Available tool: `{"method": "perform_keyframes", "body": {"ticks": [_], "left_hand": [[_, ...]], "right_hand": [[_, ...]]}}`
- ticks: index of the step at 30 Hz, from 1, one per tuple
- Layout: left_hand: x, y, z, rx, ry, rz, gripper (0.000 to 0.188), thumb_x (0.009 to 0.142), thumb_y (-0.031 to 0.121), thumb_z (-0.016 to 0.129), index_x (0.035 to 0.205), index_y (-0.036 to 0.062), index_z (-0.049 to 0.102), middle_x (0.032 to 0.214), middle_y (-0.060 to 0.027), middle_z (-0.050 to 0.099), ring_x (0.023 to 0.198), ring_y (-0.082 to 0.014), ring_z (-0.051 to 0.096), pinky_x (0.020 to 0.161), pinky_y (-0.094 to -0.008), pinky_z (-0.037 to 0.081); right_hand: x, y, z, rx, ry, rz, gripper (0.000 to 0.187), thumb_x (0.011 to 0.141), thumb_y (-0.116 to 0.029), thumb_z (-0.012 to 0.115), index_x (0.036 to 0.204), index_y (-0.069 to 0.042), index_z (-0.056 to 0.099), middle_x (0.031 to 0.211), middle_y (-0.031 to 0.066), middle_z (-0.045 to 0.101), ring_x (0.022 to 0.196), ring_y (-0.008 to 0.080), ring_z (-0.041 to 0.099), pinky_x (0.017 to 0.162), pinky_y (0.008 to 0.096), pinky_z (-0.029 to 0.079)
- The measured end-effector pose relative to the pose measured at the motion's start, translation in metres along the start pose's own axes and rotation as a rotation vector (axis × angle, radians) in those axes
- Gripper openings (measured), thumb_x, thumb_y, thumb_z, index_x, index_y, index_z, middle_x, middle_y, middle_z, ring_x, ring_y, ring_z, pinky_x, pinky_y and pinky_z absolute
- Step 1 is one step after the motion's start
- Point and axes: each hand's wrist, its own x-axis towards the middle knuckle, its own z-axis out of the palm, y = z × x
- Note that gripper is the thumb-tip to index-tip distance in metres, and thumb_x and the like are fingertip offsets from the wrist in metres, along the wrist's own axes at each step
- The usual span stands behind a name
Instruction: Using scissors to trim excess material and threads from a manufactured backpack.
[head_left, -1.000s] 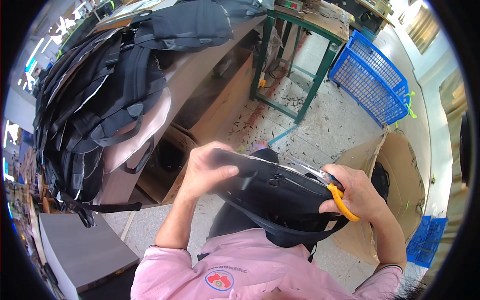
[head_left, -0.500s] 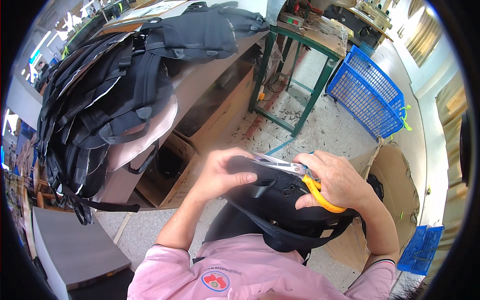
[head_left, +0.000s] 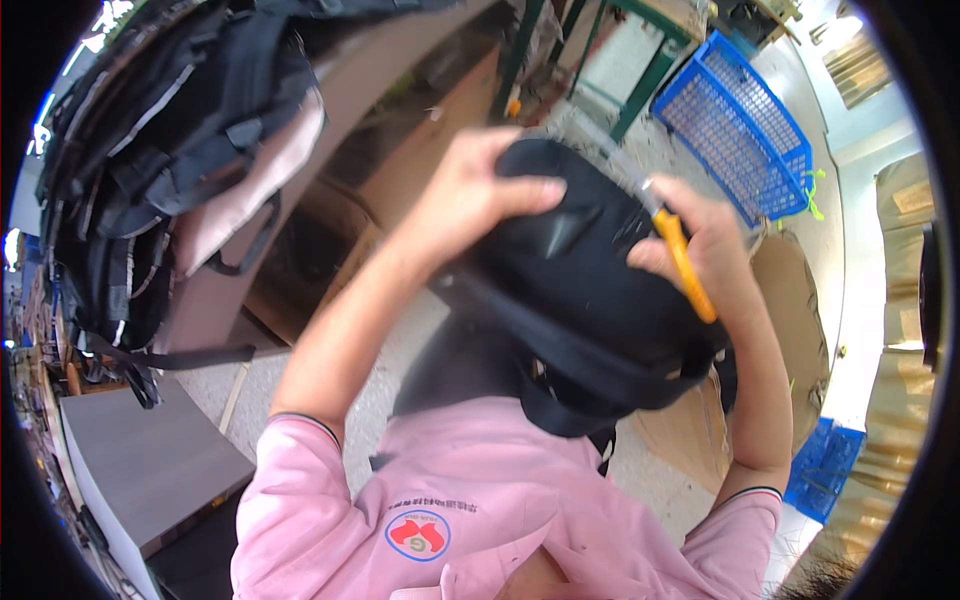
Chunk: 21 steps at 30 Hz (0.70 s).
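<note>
A black bag [head_left: 600,275] hangs in front of my pink shirt, its wide straps curving along its lower side. My left hand [head_left: 485,190] grips its upper left edge, the thumb lying over the fabric. On the right, my right hand [head_left: 705,235] is closed around scissors with yellow handles [head_left: 682,262]. Their blades point up and to the left, past the far edge of the bag, and are smeared by motion. Whether they are apart or together I cannot make out. Part of the right fingers also lies close to the bag's right edge.
Black bags [head_left: 180,150] lie heaped on a table at the left. Under it are cardboard boxes [head_left: 340,265]. A blue plastic basket [head_left: 735,125] leans beside a green-legged table [head_left: 640,75]. At the right stands an open carton [head_left: 795,310]; a grey-topped box [head_left: 150,460] sits lower left.
Both hands and the bag have moved up, farther from my body. The scissors have turned from lying across the bag's edge to pointing away from it. The whole view has shifted slightly.
</note>
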Motion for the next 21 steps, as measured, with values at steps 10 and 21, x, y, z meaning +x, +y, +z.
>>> {"method": "perform_keyframes", "body": {"ticks": [10, 21], "left_hand": [[0.098, 0.013, 0.062, -0.064, -0.161, 0.127, 0.035, 0.08, 0.029, 0.062, 0.097, -0.0027, 0.062, 0.086, -0.0095, 0.062, 0.08, -0.0155, 0.057, 0.072, -0.0262, 0.046], [0.007, -0.124, 0.086, -0.526, -0.416, -0.58, 0.061, 0.093, 0.054, 0.029, 0.112, 0.003, 0.058, 0.093, -0.0069, 0.063, 0.085, -0.0124, 0.059, 0.077, -0.0259, 0.045]], "right_hand": [[-0.071, 0.061, -0.042, 0.432, 0.281, 0.576, 0.059, 0.065, -0.02, 0.066, 0.118, 0.001, 0.049, 0.091, 0.0026, 0.055, 0.081, 0.0112, 0.05, 0.073, 0.0223, 0.04], [-0.245, 0.143, -0.055, 1.185, 0.68, 0.315, 0.044, 0.079, -0.002, 0.054, 0.121, 0.004, 0.045, 0.115, 0.0145, 0.057, 0.103, 0.0252, 0.058, 0.093, 0.0355, 0.045]]}}
